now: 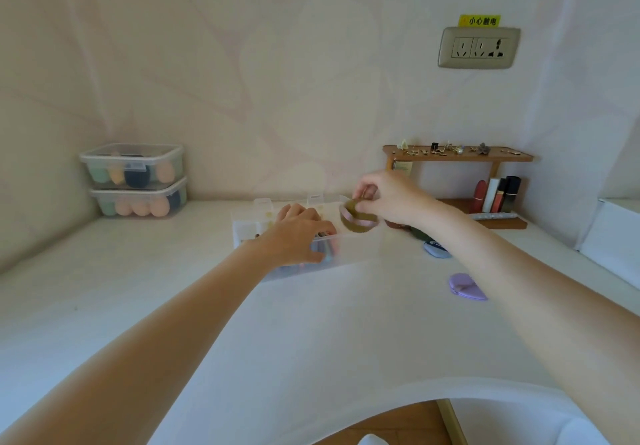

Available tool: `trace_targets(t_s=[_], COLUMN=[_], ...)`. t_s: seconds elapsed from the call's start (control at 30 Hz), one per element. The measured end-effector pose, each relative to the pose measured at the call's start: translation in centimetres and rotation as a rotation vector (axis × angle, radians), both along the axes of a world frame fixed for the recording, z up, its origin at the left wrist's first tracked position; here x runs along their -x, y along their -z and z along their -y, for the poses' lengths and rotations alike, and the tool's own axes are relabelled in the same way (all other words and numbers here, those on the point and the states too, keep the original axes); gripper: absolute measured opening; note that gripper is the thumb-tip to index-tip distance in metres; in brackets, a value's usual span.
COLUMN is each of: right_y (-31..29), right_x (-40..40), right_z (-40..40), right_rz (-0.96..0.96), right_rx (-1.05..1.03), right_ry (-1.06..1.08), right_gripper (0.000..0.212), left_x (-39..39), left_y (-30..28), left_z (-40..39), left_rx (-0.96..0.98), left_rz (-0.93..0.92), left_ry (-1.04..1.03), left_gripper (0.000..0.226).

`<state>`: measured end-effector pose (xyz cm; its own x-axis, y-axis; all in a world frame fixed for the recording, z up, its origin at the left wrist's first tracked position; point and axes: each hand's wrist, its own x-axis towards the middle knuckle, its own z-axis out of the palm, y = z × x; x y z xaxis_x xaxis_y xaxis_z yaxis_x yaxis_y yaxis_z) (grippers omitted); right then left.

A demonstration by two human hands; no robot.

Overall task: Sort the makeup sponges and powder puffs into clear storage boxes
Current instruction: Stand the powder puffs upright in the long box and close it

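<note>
Head: olive puff (358, 220) pinched in right hand (388, 199) (airborne)

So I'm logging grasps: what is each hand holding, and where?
The right hand pinches the olive powder puff at its top edge. The left hand rests on the clear box rim, holding nothing visible.

Pale pink patterned wall (242, 64), wall socket (479, 47) under yellow sticker (479, 20), small wooden shelf (457, 155), white tabletop (311, 334), soft daylight

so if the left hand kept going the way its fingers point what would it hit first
Probably the puffs already in the clear storage box: the left hand rests on its near rim, fingers angled forward and right into it. Depth is unclear.
</note>
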<state>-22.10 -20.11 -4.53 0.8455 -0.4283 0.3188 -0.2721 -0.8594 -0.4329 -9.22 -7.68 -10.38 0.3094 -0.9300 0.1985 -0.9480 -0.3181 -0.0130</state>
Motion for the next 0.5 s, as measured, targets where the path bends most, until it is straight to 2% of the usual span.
trace_targets(t_s=[0.07,0.17,0.3,0.5], right_y=[0.3,1.7,3.6,4.4], right_x=[-1.1,-2.1,-3.2,-4.8], right_z=[-0.3,-0.6,-0.8,-1.0], right_rz=[0.110,0.146,0.053,-0.017], right_rx=[0.012,0.069,0.180,0.209], right_ry=[0.077,0.178,0.212,0.262], right_gripper=[0.005,0.007,0.009,0.020], left_x=[-0.1,-0.1,-0.3,0.0], left_y=[0.2,0.2,-0.1,-0.4], left_z=[0.1,0.3,0.6,1.1], left_rx=[-0.014,0.004,0.094,0.084], left_rz=[0.028,-0.006,-0.161,-0.283], left_ry=[0.008,0.035,0.059,0.066], left_gripper=[0.051,0.051,0.052,0.077])
